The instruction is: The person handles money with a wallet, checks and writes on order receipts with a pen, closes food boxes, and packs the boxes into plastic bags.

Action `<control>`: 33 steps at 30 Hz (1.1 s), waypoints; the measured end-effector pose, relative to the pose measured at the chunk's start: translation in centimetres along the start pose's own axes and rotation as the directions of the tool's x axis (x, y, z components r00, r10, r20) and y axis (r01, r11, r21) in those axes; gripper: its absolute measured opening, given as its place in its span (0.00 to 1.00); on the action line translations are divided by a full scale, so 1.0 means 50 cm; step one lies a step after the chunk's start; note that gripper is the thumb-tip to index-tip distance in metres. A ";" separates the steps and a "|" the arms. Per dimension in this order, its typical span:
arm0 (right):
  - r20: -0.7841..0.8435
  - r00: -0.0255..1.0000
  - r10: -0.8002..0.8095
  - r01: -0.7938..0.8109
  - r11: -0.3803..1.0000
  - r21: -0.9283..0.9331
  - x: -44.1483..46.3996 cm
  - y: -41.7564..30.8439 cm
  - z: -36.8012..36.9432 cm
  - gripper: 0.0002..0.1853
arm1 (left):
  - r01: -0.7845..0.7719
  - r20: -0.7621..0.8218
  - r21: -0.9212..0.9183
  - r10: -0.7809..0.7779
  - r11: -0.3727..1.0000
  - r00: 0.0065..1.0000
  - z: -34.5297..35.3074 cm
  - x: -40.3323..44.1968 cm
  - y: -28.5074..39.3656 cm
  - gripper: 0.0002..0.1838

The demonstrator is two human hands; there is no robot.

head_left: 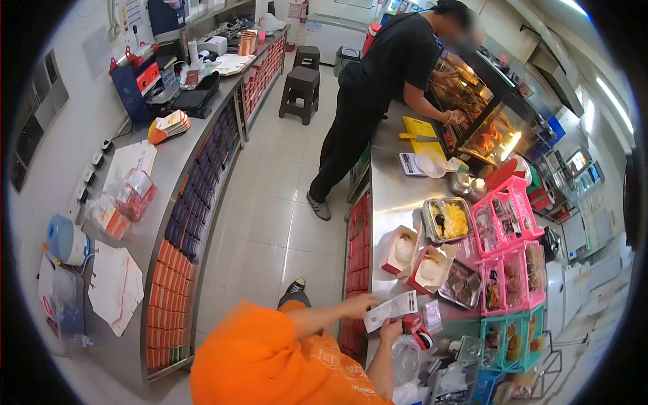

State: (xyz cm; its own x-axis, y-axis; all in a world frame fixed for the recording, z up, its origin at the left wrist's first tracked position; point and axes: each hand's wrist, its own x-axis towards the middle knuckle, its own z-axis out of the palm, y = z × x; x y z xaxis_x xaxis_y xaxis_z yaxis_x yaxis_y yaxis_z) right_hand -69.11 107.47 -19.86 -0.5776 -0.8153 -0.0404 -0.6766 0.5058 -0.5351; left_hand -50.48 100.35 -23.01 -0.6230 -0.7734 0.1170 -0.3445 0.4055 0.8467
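Note:
A long white printed receipt (pixel 393 310) is stretched over the counter's near edge. My left hand (pixel 356 306) pinches its upper left end, and my right hand (pixel 390 330) grips its lower edge, fingers partly hidden by the paper. Just beyond the receipt stand two open red-and-white boxes, one (pixel 432 267) nearer and one (pixel 403 248) farther off, each with white rice in it. A red-and-black device (pixel 418 332), perhaps a tape dispenser, lies beside my right hand, next to a small white printed packet (pixel 432 316).
A tray of yellow food (pixel 448 220) sits behind the boxes. Pink baskets (pixel 511 278) and a teal basket (pixel 511 341) hold packed items. A co-worker (pixel 385 74) in dark clothes reaches into a lit food cabinet (pixel 491 131); a knife lies on a yellow board (pixel 424 137). Stools (pixel 301 92) stand in the aisle.

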 end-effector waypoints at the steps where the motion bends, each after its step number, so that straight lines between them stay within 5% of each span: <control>1: -0.011 0.999 -0.030 0.030 0.999 -0.020 -0.001 0.002 0.000 0.10 | 0.036 -0.006 -0.001 -0.036 0.999 0.999 -0.055 -0.023 -0.027 0.25; 4: -0.052 0.998 -0.044 0.043 0.999 -0.016 -0.005 0.014 0.009 0.10 | 0.294 0.064 0.038 -0.295 0.955 0.953 -0.164 -0.125 -0.161 0.20; 7: -0.039 0.999 -0.005 0.005 1.000 -0.003 0.009 -0.005 0.017 0.11 | 0.271 0.237 0.219 -0.321 0.937 0.917 -0.238 -0.150 -0.151 0.19; 10: -0.096 0.994 0.047 -0.039 0.996 0.079 -0.006 -0.020 0.029 0.10 | -0.159 0.374 0.097 0.112 0.983 0.921 -0.194 -0.048 -0.002 0.19; 12: -0.264 0.964 -0.032 0.131 0.921 0.366 0.001 0.015 0.081 0.11 | -0.394 0.433 0.034 0.342 0.919 0.834 -0.085 0.034 0.040 0.20; 13: -0.130 0.988 0.084 -0.088 0.996 -0.025 0.013 0.073 0.100 0.13 | -0.321 0.517 -0.030 0.289 0.947 0.805 -0.043 0.067 0.048 0.30; 14: -0.119 0.972 0.201 -0.187 0.976 0.114 0.014 0.068 0.113 0.17 | -0.270 0.520 0.070 0.196 0.960 0.831 0.009 0.072 0.021 0.30; 15: 0.040 0.969 0.244 -0.236 0.961 -0.144 0.016 -0.014 0.059 0.10 | -0.266 0.705 0.213 0.041 0.940 0.708 -0.070 0.111 0.081 0.31; 16: -0.301 0.946 0.120 -0.138 0.990 -0.039 0.021 0.174 0.188 0.19 | -0.154 0.357 0.153 0.091 0.976 0.930 -0.008 0.078 0.031 0.24; 17: -0.182 0.969 0.168 -0.169 0.986 0.015 0.000 0.103 0.131 0.15 | -0.225 0.370 0.163 0.152 0.961 0.916 0.013 0.085 0.015 0.25; 18: -0.248 0.933 0.262 -0.277 0.961 -0.028 -0.021 -0.023 0.060 0.13 | -0.449 0.353 0.412 0.315 0.793 0.881 0.040 0.082 -0.013 0.28; 19: -0.309 0.840 0.446 -0.456 0.889 0.044 -0.034 -0.051 0.053 0.13 | -0.514 0.423 0.446 0.333 0.733 0.843 0.030 0.085 -0.012 0.33; 21: -0.359 0.783 0.507 -0.428 0.859 0.280 -0.065 -0.127 0.009 0.12 | -0.562 0.546 0.441 0.288 0.700 0.787 -0.013 0.105 0.037 0.38; 24: -0.386 0.833 0.396 -0.256 0.895 0.366 -0.058 -0.148 -0.019 0.10 | -0.550 0.604 0.376 0.253 0.746 0.756 -0.011 0.132 0.073 0.42; 30: -0.214 0.906 0.366 -0.368 0.929 0.036 0.015 -0.043 0.055 0.10 | -0.386 0.751 0.215 0.100 0.897 0.653 -0.091 0.179 0.070 0.42; 33: -0.218 0.890 0.400 -0.410 0.912 0.000 0.026 -0.034 0.067 0.12 | -0.271 0.647 0.038 0.183 0.962 0.740 -0.177 0.115 -0.008 0.42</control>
State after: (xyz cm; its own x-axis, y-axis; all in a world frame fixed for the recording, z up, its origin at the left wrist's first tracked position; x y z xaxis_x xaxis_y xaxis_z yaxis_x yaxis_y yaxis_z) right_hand -67.20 104.59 -21.83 -0.8845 -0.4619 -0.0661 -0.3804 0.7958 -0.4711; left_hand -47.71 91.44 -18.07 -0.9785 -0.1832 -0.0943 -0.1892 0.6176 0.7634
